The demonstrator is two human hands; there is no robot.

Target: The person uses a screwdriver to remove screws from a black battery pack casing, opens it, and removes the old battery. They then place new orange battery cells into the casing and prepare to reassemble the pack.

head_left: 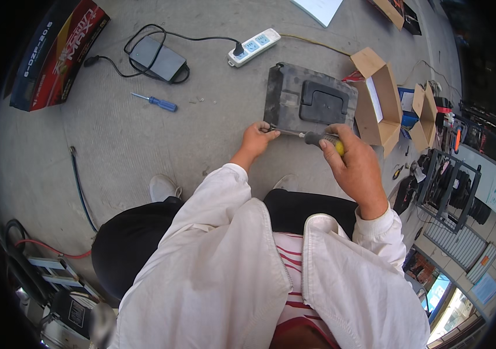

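Outdoors on bare grey concrete (143,145), seen from the head view, crouching with dark trousers and white jacket sleeves filling the lower part. Just ahead of both hands, a dark grey moulded plastic cover (309,99) lying flat on the ground, with a raised square panel in its middle. Left hand (255,139) closed down at the cover's near left corner, fingertips pinching or steadying something small there, too small to identify. Right hand (355,166) wrapped in a full fist around the black-and-yellow handle of a screwdriver (312,137), its shaft lying almost level and reaching leftward so the tip meets the left hand's fingers at that same corner. Judged from this, a fastener or clip at the corner being worked, with the tip being seated by the left fingers; next move likely calling for keeping the blade square in its seat and holding the cover from sliding while turning or prying. Beyond and to the left of the hands, a small blue screwdriver (156,102) lying apart, a black charger brick (158,58) with coiled cable, and a white power strip (253,46). Right of the right hand, an open cardboard box (378,104). Far left, a red-and-black carton (56,55).
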